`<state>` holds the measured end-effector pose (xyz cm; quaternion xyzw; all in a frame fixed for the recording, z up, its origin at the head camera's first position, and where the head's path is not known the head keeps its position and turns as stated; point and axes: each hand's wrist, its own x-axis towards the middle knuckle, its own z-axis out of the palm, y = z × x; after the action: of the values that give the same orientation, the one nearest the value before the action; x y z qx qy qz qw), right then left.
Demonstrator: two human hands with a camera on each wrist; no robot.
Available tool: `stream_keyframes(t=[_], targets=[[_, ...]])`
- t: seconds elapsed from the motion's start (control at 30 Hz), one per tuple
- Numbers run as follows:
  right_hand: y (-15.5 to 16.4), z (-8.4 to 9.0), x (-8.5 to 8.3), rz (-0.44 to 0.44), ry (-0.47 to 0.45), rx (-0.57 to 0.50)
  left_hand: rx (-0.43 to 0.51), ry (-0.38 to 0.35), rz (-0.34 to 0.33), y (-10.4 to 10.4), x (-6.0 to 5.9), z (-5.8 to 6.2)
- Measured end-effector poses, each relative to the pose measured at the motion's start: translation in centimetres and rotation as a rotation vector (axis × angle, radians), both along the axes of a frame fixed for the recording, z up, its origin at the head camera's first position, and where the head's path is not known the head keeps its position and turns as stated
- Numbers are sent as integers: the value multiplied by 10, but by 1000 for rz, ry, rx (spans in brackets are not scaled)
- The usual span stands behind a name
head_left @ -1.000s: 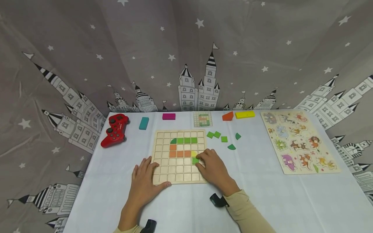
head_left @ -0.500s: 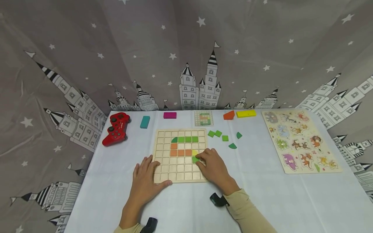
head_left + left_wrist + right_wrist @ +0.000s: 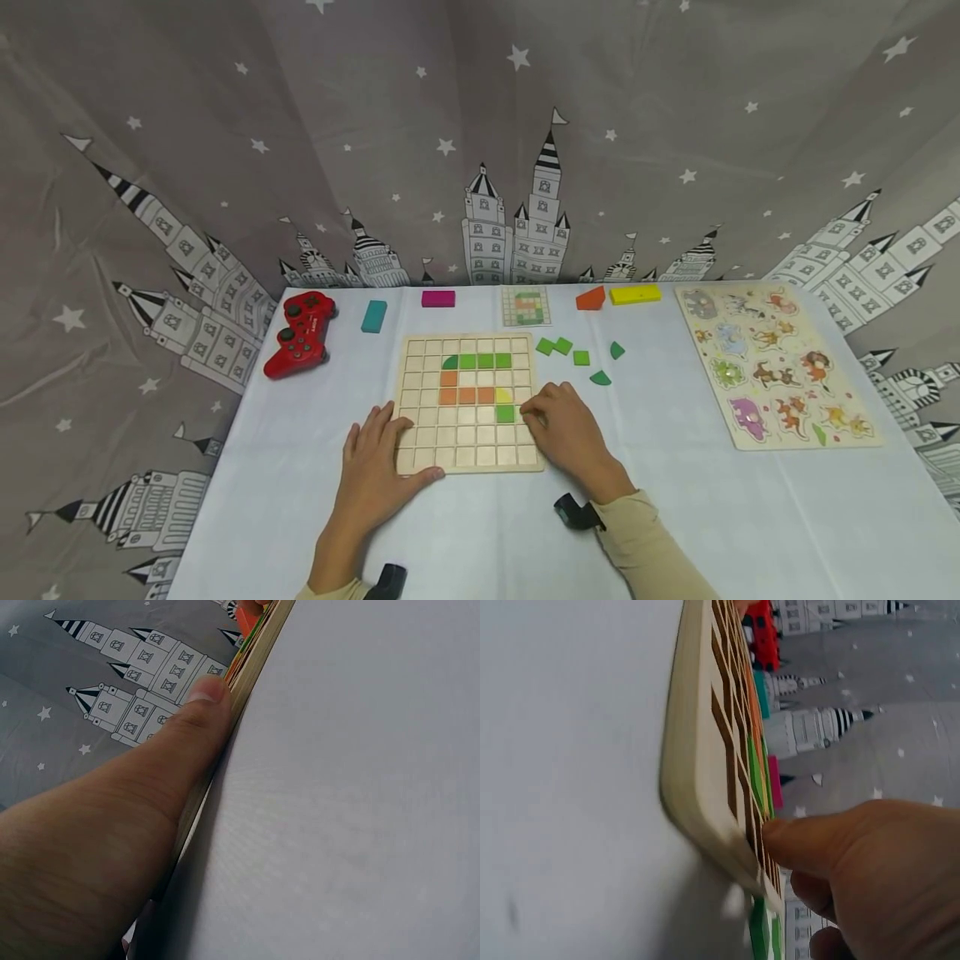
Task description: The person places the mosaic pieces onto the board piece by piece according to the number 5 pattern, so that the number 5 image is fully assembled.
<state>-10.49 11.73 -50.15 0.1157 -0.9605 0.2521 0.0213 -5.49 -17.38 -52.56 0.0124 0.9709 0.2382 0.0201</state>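
While pinned at lower centre of the head view, grid board (image 3: 467, 403) sits square between both hands, long edges running left to right across the white table (image 3: 675, 508). Left hand (image 3: 372, 468) spread flat and relaxed on the board's lower-left corner, thumb hooked along the near edge; green square tile (image 3: 505, 412) now seated in its cell, just left of the right hand (image 3: 567, 432). Right hand, the nearer one, loosely curled and gripping nothing, slid off the tile to the board's right rim since half a second ago.
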Motion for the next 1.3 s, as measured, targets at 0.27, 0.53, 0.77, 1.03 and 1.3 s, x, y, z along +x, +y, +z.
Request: stream_keyframes(t=[0.27,0.53,0.77,1.03,1.3], targets=[[35,-5,-4,-37,-48,-2,-8,7,-3,-1,0,-2],[49,-9,-4,-6,-97,18,-4,-9,4,-1,1,0],[54,-6,-6,-7,-144,14,-4,-4,2,-1,0,0],[57,-5,-5,30,-176,5,-11,-6,-4,0,-1,-2],[55,-12,-5,45,-90,25,-8,-9,-3,0,0,1]])
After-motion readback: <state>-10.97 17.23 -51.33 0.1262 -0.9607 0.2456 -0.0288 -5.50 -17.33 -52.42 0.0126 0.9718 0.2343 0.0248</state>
